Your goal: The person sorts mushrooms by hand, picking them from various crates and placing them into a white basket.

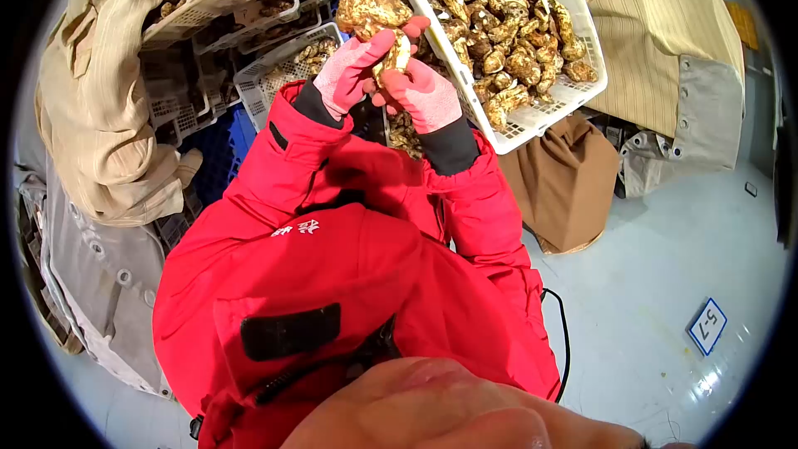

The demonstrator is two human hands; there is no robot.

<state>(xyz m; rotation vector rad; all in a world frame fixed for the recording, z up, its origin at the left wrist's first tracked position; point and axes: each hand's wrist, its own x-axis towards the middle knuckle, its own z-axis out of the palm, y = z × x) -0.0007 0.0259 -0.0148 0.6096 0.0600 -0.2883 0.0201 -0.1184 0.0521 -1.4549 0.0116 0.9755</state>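
A large mushroom with a broad brown-and-cream cap [372, 12] is held up in front of my chest, its stem pointing down. My left hand [356, 71], in a pink glove, grips the stem from the left side. From the right, my right hand [422, 93], gloved the same way, closes its fingers on the lower stem. Just right of my hands, a white basket [536, 123] holds several mushrooms [519, 58] in a heap.
Stacked white crates [253, 83] with more mushrooms are at the upper left, beside beige cloth [100, 116]. A brown cloth [565, 183] hangs under the basket. Striped cloth [648, 33] lies at the right. A sign [707, 326] is on the floor.
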